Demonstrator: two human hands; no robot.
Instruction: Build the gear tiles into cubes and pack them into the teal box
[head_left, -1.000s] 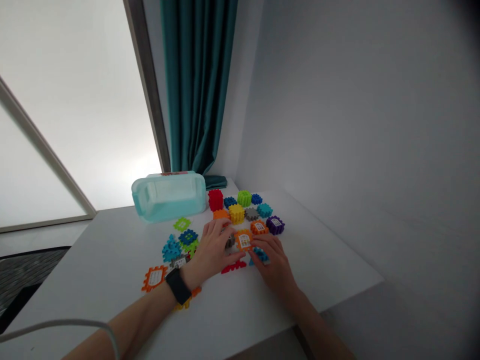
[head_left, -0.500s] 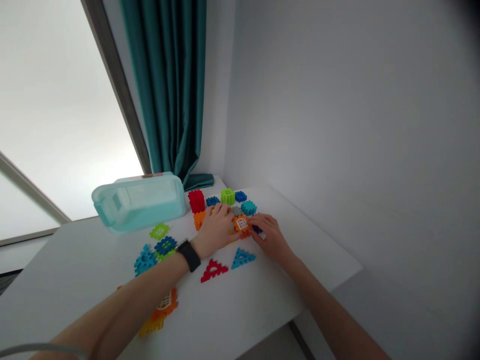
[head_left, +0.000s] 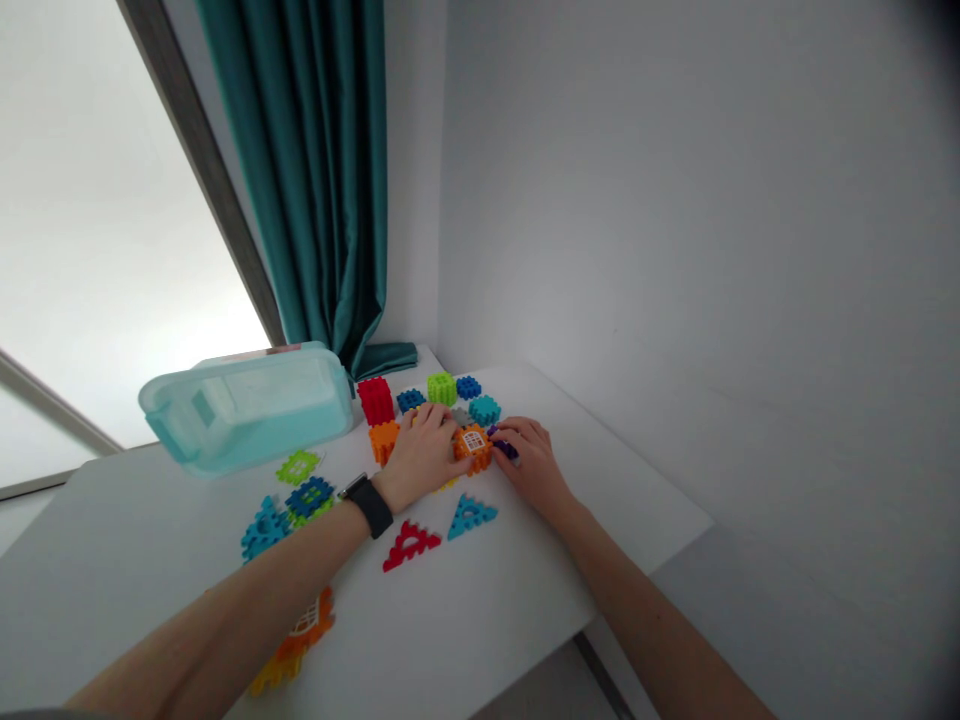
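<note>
My left hand (head_left: pixel 421 456) and my right hand (head_left: pixel 525 458) press in from either side on an orange waffle-block cube (head_left: pixel 472 447) with a white window panel. A purple block piece (head_left: pixel 503 449) shows under my right fingers, against the cube's right side. My left fingers partly cover a grey piece (head_left: pixel 459 415) and hide part of the cube's left side. Close to my left hand stands an orange block (head_left: pixel 383 441). A red triangular piece (head_left: pixel 409 546) and a blue triangular piece (head_left: pixel 470 517) lie flat just below my hands.
Several built blocks stand beyond my hands, by a red cube (head_left: pixel 375 400). A pale turquoise plastic box (head_left: pixel 244 408) lies at the back left of the white table (head_left: pixel 517 580). Loose pieces lie at left. A teal curtain (head_left: pixel 307 170) and wall bound the far side.
My hands have drawn together around the orange piece, which now looks like a cube, and the purple piece has gone in under my right fingers. The view has swung, shifting everything left.
</note>
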